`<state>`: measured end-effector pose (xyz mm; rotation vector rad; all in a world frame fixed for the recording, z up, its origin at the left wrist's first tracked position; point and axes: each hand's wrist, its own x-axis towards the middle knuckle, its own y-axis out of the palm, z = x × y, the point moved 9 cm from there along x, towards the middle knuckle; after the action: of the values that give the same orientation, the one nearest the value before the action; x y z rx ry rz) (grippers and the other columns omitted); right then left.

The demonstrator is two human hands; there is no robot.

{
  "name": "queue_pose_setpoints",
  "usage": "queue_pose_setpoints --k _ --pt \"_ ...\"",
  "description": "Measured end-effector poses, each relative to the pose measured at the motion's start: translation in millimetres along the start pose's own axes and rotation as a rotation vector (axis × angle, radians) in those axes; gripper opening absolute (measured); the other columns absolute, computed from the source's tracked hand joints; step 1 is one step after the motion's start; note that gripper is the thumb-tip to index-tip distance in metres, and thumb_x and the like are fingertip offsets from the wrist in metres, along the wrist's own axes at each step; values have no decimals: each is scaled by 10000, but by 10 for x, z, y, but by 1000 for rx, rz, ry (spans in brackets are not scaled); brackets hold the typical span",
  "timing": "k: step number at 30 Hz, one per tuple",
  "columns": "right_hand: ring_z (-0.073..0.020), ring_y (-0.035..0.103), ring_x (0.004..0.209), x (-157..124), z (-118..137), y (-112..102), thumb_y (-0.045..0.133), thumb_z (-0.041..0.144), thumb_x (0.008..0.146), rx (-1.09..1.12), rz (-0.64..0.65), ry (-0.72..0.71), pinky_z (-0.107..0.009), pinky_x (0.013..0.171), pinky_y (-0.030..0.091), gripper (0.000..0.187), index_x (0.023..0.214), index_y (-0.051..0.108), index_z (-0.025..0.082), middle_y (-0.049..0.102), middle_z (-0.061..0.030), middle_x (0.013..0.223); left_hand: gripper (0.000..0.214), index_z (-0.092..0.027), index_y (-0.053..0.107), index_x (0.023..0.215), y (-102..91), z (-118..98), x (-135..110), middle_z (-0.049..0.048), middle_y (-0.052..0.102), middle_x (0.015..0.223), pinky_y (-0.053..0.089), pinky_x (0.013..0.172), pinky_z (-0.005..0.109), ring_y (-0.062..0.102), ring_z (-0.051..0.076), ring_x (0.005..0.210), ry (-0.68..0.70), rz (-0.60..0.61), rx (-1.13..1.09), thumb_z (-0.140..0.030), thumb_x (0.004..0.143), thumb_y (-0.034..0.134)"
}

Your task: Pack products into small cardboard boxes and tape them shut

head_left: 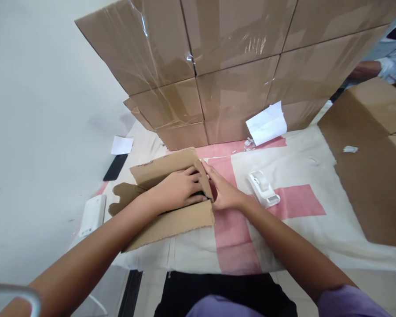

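A small open cardboard box [174, 222] lies on the cloth-covered table, its long flaps folded outward. My left hand [181, 187] reaches into the box opening, fingers spread, with the tips at the right end flap [203, 179]. Around the outside of that same end, my right hand [222, 189] holds the box, its fingers along the far corner and its thumb nearer me. The inside of the box is mostly hidden by my left hand and forearm. Just right of my right hand sits a white tape dispenser [263, 189].
Stacked, taped cartons [237, 88] stand behind the box. A white paper [267, 123] leans there. At left are a dark phone [115, 167], a paper slip [122, 145] and a white device [93, 215]. A large carton [376, 185] and another person's arm [366, 70] are at right.
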<state>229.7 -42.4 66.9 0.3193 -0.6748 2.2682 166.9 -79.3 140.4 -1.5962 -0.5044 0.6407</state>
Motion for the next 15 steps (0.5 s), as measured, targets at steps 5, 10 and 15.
queue_pose_setpoints --k 5,10,15 --pt "-383 321 1501 -5 11 -3 902 456 632 15 -22 -7 -557 1228 301 1388 1660 -21 326 298 -131 1639 480 -270 568 1348 -45 359 -587 94 626 1355 529 848 390 676 280 1058 -516 -16 -158 -582 1010 433" --pt "-401 319 1498 -4 20 19 906 449 617 40 -23 0 -567 1214 313 1392 1661 -5 325 289 -135 1641 481 -184 518 1293 143 533 -1309 151 738 954 483 726 467 697 398 873 -1060 273 -32 -485 1030 250" --pt "-387 315 1506 0 41 12 883 391 637 74 -38 -8 -544 1197 356 1346 1661 11 332 296 -127 1628 409 -238 435 1344 203 519 -1312 135 741 1088 455 744 461 679 406 973 -1104 213 -109 -360 1007 238"
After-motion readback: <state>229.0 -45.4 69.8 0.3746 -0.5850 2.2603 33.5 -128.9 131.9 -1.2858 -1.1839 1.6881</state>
